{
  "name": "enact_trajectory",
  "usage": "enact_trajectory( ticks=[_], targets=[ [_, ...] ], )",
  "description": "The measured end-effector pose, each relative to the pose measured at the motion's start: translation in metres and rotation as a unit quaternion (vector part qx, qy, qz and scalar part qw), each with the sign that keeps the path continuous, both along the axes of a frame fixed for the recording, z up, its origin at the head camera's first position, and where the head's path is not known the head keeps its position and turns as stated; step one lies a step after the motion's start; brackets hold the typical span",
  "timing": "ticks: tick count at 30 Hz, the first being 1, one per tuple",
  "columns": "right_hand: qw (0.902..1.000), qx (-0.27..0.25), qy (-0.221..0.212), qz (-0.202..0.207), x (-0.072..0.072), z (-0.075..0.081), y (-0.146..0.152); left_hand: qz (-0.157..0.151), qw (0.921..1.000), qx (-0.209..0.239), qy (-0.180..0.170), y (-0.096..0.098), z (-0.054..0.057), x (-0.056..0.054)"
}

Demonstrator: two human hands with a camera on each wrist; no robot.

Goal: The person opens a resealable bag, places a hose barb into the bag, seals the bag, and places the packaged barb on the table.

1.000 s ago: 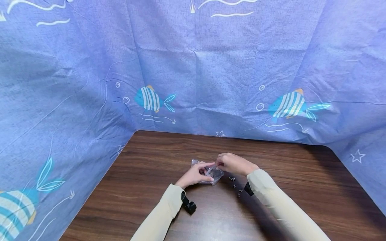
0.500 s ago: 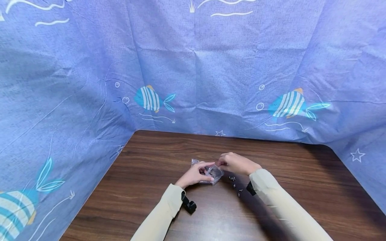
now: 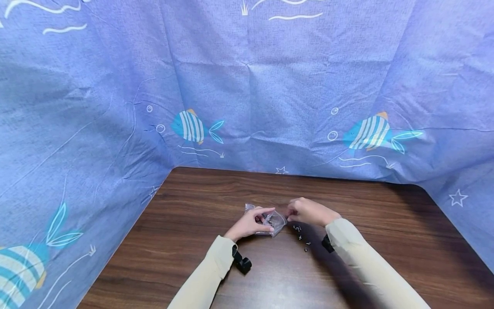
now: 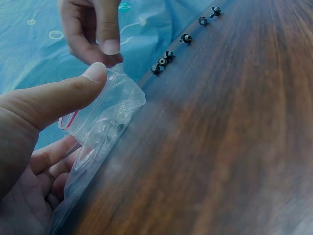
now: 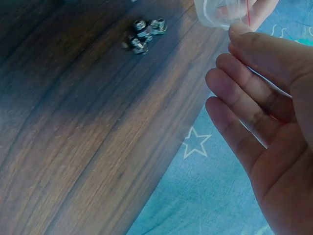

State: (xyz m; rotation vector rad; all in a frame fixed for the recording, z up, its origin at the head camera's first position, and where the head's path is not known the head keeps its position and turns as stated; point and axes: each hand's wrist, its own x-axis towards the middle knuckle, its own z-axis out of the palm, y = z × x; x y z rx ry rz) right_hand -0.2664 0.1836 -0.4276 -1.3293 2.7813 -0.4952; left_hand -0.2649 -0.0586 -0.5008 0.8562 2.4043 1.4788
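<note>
Work on the wood-grain counter (image 3: 216, 189) is judged partway done. The left hand (image 3: 247, 225) grips the clear zip-lock bag (image 4: 105, 128) at its open mouth; the right hand (image 3: 311, 212), thumb and forefinger close together, is just beside it, and whether it holds anything cannot be told. Small pieces (image 3: 272, 222) show inside; metal fasteners (image 5: 142, 32) lie loose near the right hand, apparently outstanding.

Person's got a pale cream long left sleeve (image 3: 202, 274) and a matching pale cream long right sleeve (image 3: 372, 266), kinda wrinkly. Chunky black rounded wrist gadget (image 3: 242, 263) by the bare left hand (image 3: 248, 223), another black wrist gadget (image 3: 327, 243) by the bare right hand (image 3: 312, 211).
</note>
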Motion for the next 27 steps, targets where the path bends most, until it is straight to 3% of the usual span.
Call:
enact_trajectory(
  ticks=[10, 18, 27],
  targets=[
    [0.9991, 0.025, -0.031, -0.018, 0.002, -0.005, 0.012, -0.002, 0.9999, -0.010, 0.000, -0.001, 0.000, -0.001],
    [0.9946, 0.037, -0.081, -0.053, 0.006, -0.007, 0.020, -0.005, 1.0000, 0.000, 0.003, -0.001, -0.001, -0.001],
    [0.9952, 0.038, -0.079, -0.045, 0.005, -0.017, 0.025, -0.010, 0.9999, -0.004, 0.008, -0.002, -0.003, -0.002]
  ],
)
